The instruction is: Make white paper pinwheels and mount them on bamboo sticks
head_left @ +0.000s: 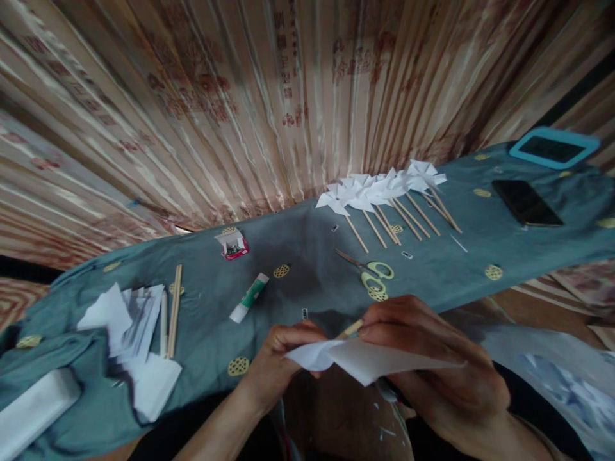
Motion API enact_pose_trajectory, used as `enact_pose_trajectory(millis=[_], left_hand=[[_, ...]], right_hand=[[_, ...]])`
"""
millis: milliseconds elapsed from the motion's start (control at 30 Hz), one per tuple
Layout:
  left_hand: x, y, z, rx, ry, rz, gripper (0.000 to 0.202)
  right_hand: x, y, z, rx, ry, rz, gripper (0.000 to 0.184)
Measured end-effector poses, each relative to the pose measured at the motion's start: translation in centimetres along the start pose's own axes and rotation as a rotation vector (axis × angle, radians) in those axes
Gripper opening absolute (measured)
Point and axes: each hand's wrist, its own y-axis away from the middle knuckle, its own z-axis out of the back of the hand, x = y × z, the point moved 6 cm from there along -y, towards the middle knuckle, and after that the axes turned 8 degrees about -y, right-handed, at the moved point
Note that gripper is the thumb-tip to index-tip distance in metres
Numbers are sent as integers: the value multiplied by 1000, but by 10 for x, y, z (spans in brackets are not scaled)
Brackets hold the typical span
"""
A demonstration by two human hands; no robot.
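My left hand [281,358] is closed on the left corner of a folded white paper piece [369,362] near the table's front edge. My right hand [432,358] pinches the same paper from above, together with a thin wooden stick [350,329] that pokes out between the two hands. Just beyond my hands lie green-handled scissors [372,272] and a white and green glue stick [250,297]. Several finished white paper pinwheels on sticks [384,192] lie in a row at the far side of the blue-green cloth [307,250].
A pile of white paper squares [129,333] and loose wooden sticks [173,308] lie at the left. A small red stapler box [233,244] sits mid-table. A black phone [526,202] and a blue-framed tablet [552,147] rest far right. A patterned curtain hangs behind.
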Motion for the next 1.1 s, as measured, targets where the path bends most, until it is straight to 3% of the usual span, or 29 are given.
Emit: enact_pose_trajectory(millis=[267,433,567,700,867,1100], left_hand=[[-1,1,0,2,-14,6,27],[0,1,-1,-18,6,36,37],[-3,0,-3,-27,6,35,29],[-3,-1,-2,-93,2,20,25],[4,2,-5,-191,42,71,29],[16,15,-11,-344,146,138,31]], right_hand=[[-3,-4,1,-66,-74,-66,23],[-25,1,-2,-157,-192,-294,10],[-51,5,-12,-174,-455,-521,10],[-69,2,-20,-248,-708,-654,14],[-79,1,-26,-286,-795,-789,21],[-95,7,-41,-189,-862,-925,29]])
